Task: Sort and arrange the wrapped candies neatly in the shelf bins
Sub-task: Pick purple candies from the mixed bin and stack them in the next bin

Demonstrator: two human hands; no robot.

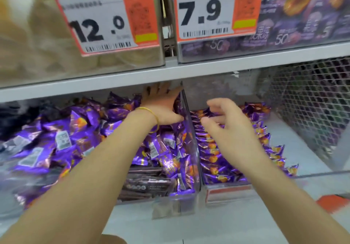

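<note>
My left hand [161, 103] reaches deep into the left bin, fingers straight and spread. Its thumb side lies against the clear divider [191, 149] and it grips nothing. The fingertips are partly hidden under the shelf edge [189, 71] at twelve o'clock. A thin gold bracelet [149, 111] sits on that wrist.

My right hand [227, 128] hovers at three o'clock from the left one, across the divider and over the right bin. Its fingers are loosely curled and the thumb points toward nine o'clock. I see nothing held in it.

The purple wrapped candies [62, 135] lie in a loose, tumbled heap in the left bin, spreading toward nine o'clock from my left forearm. At six o'clock from the left hand, near the bin's front, lie a few dark brown packets [147, 185].

In the right bin a second lot of purple candies [214, 160] is lined up on edge in a tidy row just beside the divider. That row runs from the back toward the front under my right hand. The bare bin floor [295, 149] shows at three o'clock from it, with a wire mesh panel [312, 95] beyond.

On the shelf above hang two price tags, one reading 12.0 [98, 18] at eleven o'clock and one reading 7.9 [206, 10] at one o'clock.
</note>
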